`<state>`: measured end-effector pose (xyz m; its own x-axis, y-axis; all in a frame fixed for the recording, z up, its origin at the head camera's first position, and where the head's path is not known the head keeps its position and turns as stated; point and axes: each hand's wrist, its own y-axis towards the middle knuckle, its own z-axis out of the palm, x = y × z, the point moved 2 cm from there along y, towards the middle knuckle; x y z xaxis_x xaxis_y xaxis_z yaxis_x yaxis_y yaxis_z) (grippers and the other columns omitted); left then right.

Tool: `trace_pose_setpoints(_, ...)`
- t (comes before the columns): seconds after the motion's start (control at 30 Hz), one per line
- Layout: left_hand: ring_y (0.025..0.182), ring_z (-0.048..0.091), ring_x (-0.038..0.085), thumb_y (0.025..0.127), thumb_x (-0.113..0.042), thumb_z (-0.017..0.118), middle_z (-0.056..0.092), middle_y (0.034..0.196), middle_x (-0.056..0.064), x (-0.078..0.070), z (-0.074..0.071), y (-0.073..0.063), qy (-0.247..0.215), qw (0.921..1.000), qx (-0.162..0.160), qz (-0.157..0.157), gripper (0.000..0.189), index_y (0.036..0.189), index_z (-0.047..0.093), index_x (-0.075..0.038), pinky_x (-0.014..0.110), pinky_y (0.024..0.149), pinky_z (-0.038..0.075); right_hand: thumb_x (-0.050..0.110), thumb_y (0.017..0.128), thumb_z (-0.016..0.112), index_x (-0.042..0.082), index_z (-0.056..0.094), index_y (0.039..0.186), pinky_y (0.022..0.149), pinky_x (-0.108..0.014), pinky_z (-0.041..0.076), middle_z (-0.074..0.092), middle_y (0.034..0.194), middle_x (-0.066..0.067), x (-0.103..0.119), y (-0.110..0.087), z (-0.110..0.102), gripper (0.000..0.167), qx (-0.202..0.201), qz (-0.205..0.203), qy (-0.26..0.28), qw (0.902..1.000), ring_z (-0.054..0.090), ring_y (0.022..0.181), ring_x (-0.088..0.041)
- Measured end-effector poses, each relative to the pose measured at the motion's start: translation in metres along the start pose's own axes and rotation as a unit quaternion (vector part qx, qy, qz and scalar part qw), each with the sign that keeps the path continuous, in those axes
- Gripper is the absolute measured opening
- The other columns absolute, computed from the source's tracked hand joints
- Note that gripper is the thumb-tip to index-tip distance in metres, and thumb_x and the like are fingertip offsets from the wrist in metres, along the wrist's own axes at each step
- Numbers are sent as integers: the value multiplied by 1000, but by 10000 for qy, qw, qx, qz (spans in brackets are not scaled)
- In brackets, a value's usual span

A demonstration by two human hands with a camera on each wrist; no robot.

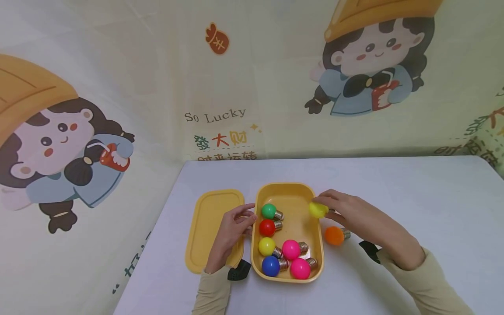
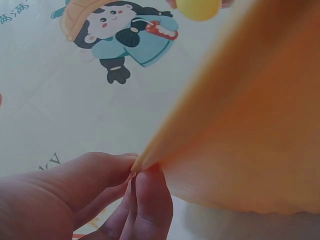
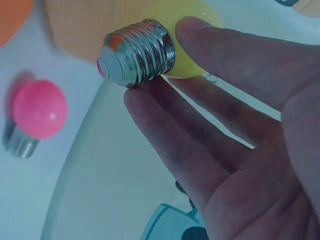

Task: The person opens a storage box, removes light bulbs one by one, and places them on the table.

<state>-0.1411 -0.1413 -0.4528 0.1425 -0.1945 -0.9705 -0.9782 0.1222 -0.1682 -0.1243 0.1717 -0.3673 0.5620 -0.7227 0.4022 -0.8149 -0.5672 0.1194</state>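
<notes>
My left hand [image 1: 236, 225] pinches the left rim of a yellow plastic box [image 1: 286, 189] between thumb and fingers; the left wrist view shows the box wall [image 2: 250, 165] up close. In my right hand [image 1: 346, 210] is a yellow light bulb [image 1: 318, 210], over the box's right rim. Thumb and fingers hold it by the globe, its silver screw base [image 3: 142, 52] bare in the right wrist view. Inside the box lie a green bulb [image 1: 269, 211], a red bulb [image 1: 267, 228], another yellow bulb [image 1: 267, 246], a blue bulb [image 1: 271, 266] and two pink bulbs [image 1: 291, 249].
An orange bulb [image 1: 334, 236] lies on the white table [image 1: 433, 210] just right of the box. The right wrist view also has a pink bulb [image 3: 40, 109] on the table. Left of the box rests a flat yellow lid [image 1: 208, 218], partly behind my left hand. Printed cloth hangs behind.
</notes>
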Motion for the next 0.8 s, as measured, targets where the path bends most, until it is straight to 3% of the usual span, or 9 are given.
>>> trace_pose_setpoints(0.53,83,69,29,94,-19,69,65,108,14,2,0,1,61,10000,-3,15,44,135,59,-6,26,70,60,8,81,80,11,66,125,82,-37,59,65,116,-4,-28,-13,13,46,-92,121,-71,9999,66,99,-21)
trace_pose_setpoints(0.8,82,69,30,95,-18,68,65,107,13,3,0,2,38,10000,13,57,44,135,59,-5,26,69,60,10,78,82,11,66,125,83,-45,59,65,122,-12,-42,-15,20,50,111,293,-261,9992,66,106,-31)
